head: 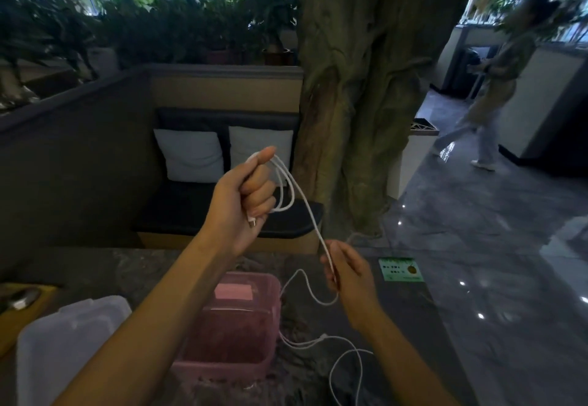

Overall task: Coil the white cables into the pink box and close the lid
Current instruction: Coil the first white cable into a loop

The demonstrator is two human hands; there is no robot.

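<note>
Clear lid (70,339) lies left, pink box (232,335) open mid-table. Left hand (241,205) grips coiled loops of cable (305,202); right hand (346,272) pinches the slack — limp, light, slippery, best guided near each bend.

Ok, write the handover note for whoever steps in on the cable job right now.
Left hand: raised, fist shut on a few loops of the white cable, plug end sticking out below the fist.
Right hand: lower, pinching the same cable's running length.
Pink box: open on the stone table, no cable coiled inside that I can see; a pink card sits at its far end.
Clear lid: off, lying left of the box.
Another cable lies loose right of the box.
Left: finish this coil, box it, coil the rest, close the lid.
</note>
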